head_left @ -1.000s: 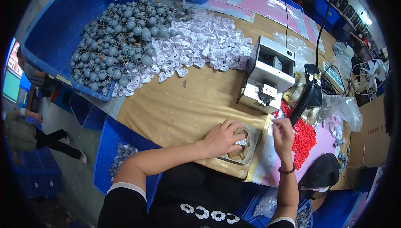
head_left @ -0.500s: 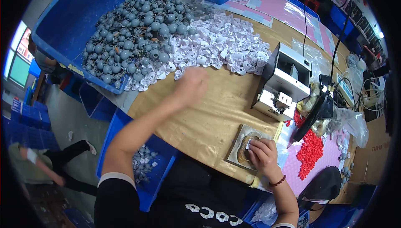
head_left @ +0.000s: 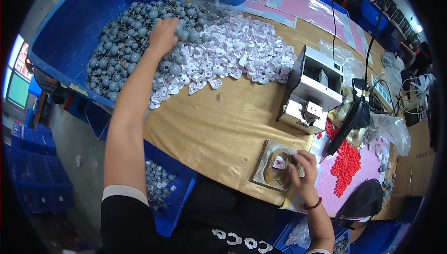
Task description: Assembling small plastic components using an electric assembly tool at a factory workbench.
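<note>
My left hand [head_left: 164, 36] is in the heap of round grey balls with thin wires [head_left: 139, 23], its fingers curled down among them. Its fingertips are hidden, so what they grip does not show. A pile of small white plastic parts [head_left: 247, 51] lies right beside that heap. My right hand [head_left: 305, 174] hovers at the right edge of a square metal block [head_left: 260, 174], fingers apart and holding nothing. In the block's rounded hollow sits a white plastic part [head_left: 279, 162] with a small red piece in it.
A large blue bin [head_left: 60, 35] lies tipped at the far left. Beyond the block stands a white and black machine [head_left: 313, 91]. Small red parts [head_left: 345, 168] and a black hand tool with a cable [head_left: 347, 126] are to the right. Below the table's edge is another blue bin [head_left: 179, 191].
My left hand has moved from the near edge of the white parts up and left into the grey balls. My right hand has let go of the white part and drawn slightly right.
</note>
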Motion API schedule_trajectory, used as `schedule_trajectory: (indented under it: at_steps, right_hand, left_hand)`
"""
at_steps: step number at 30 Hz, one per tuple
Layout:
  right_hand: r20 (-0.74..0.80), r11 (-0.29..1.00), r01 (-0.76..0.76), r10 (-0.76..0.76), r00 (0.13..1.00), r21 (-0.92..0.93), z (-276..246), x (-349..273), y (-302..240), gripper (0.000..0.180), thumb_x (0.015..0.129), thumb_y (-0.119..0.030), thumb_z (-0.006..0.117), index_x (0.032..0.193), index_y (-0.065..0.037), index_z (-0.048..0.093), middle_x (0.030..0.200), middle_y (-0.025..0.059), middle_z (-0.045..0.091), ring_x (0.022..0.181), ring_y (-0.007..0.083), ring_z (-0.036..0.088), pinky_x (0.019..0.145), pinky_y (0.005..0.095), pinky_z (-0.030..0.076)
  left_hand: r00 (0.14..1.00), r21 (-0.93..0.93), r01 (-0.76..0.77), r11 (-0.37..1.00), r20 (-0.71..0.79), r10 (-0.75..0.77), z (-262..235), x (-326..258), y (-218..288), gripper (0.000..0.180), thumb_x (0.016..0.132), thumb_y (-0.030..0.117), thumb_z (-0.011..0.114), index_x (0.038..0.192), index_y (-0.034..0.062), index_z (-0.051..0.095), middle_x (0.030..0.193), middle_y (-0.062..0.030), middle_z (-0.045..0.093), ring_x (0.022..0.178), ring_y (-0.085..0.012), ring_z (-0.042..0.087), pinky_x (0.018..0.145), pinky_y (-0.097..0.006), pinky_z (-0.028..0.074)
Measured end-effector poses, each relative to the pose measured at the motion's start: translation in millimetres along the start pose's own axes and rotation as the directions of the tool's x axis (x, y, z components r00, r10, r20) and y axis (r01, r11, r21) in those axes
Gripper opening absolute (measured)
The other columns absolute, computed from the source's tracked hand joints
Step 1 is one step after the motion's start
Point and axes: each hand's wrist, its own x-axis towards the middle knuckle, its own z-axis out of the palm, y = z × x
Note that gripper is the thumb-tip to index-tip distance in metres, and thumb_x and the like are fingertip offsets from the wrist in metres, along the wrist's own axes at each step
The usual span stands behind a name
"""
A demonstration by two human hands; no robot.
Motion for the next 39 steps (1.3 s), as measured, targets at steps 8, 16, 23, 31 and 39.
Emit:
schedule_trajectory:
  at_steps: [8, 16, 23, 31, 39]
  right_hand:
    - [-0.161, 0.984, -0.099, 0.123, 0.979, 0.15, -21.4, 13.3, 5.1, 0.026, 0.087, 0.006, 0.064, 0.113, 0.001, 0.063, 0.112, 0.0157, 0.062, 0.093, 0.0237, 0.061, 0.081, 0.0325, 0.05]
    - [-0.126, 0.984, -0.093, 0.112, 0.986, 0.153, -15.1, 23.6, -2.7, 0.021, 0.087, 0.007, 0.064, 0.107, 0.001, 0.065, 0.108, 0.0159, 0.064, 0.092, 0.0249, 0.064, 0.079, 0.0323, 0.051]
    - [0.108, 0.963, 0.09, -0.121, 0.987, 0.255, -0.3, 119.2, -58.1, 0.018, 0.084, 0.005, 0.069, 0.102, 0.0, 0.069, 0.093, 0.0157, 0.066, 0.083, 0.0284, 0.066, 0.073, 0.0349, 0.053]
    - [0.755, 0.035, -0.757, 0.053, 0.653, 0.652, 219.2, 399.0, -119.0, 0.061, 0.106, -0.031, 0.051, 0.144, 0.012, 0.032, 0.129, 0.0341, 0.054, 0.111, 0.0405, 0.064, 0.099, 0.0456, 0.055]
    - [0.655, -0.621, -0.587, -0.153, 0.74, 0.52, 344.5, 500.9, -121.5, 0.025, 0.104, -0.021, 0.046, 0.101, 0.002, 0.052, 0.083, 0.012, 0.059, 0.063, 0.0193, 0.059, 0.044, 0.0292, 0.046]
  left_hand:
    - [0.794, -0.525, -0.057, 0.849, -0.539, -0.28, -82.3, 57.0, 1.9, 0.05, 0.082, 0.013, 0.08, 0.122, 0.0014, 0.052, 0.113, -0.0133, 0.062, 0.098, -0.0236, 0.066, 0.084, -0.034, 0.055]
    - [0.795, -0.941, 0.135, 0.309, -0.084, -0.601, -71.6, 66.9, -9.3, 0.043, 0.092, -0.001, 0.068, 0.126, -0.0052, 0.042, 0.112, -0.0198, 0.063, 0.102, -0.0276, 0.071, 0.083, -0.032, 0.061]
    - [0.801, -0.971, 0.196, -0.138, 0.239, -0.549, -58.1, 30.4, -19.7, 0.054, 0.094, -0.008, 0.053, 0.144, 0.0016, 0.035, 0.12, -0.0256, 0.058, 0.112, -0.0314, 0.065, 0.099, -0.039, 0.056]
    - [0.894, -0.952, 0.14, -0.272, 0.239, -0.379, -104.6, -2.2, -24.8, 0.049, 0.105, 0.007, 0.046, 0.152, 0.008, 0.031, 0.137, -0.0198, 0.05, 0.114, -0.0296, 0.063, 0.101, -0.041, 0.054]
    - [0.958, -0.99, 0.137, -0.031, 0.14, -0.252, -101.3, -10.4, -21.7, 0.06, 0.109, 0.047, 0.028, 0.148, 0.0026, 0.038, 0.139, -0.0173, 0.052, 0.105, -0.0222, 0.065, 0.088, -0.035, 0.056]
